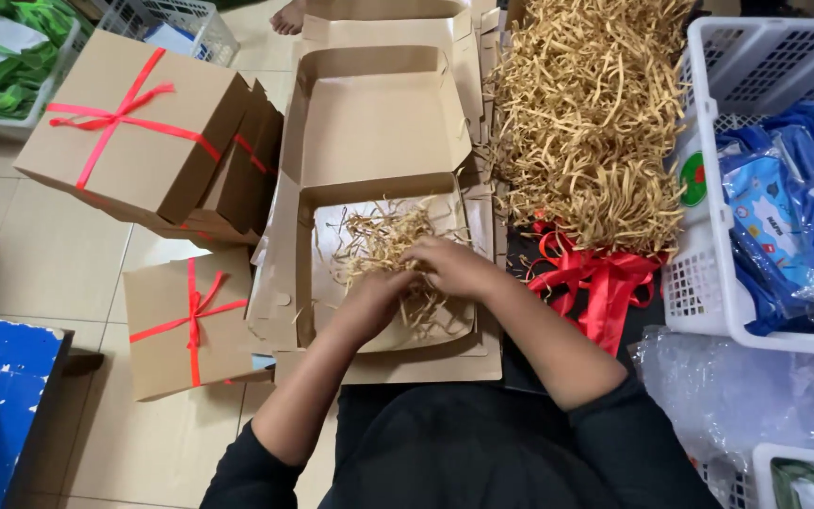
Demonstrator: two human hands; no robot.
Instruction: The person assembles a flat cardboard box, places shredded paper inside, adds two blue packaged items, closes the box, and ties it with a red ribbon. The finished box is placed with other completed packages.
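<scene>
The floor [58,254] is made of pale beige tiles, and a person in black sleeves sits on it.

Nearest, an open brown cardboard box [398,363] lies flat before the person, with its lid [379,118] standing up behind. Inside is a sheet of thin paper and a small heap of shredded paper [379,240], dry and curly, in straw colour. The left hand [369,302] and the right hand [454,264] are both inside the box and touch each other. The fingers of each are curled and pinch strands of the shreds.

To the left, a closed box [186,325] is tied crosswise with a thin red ribbon [195,316]. Just right of the open box lies a bundle of loose red ribbons [595,278], shiny and folded. Further right, a white plastic basket [708,283] with a grid wall holds blue glossy packets [784,217].

Further away, a large pile of straw-coloured shreds [595,113] rises beside the lid. At the far left, more tied boxes [134,127] are stacked, and behind them a tray holds green strips [11,57].
</scene>
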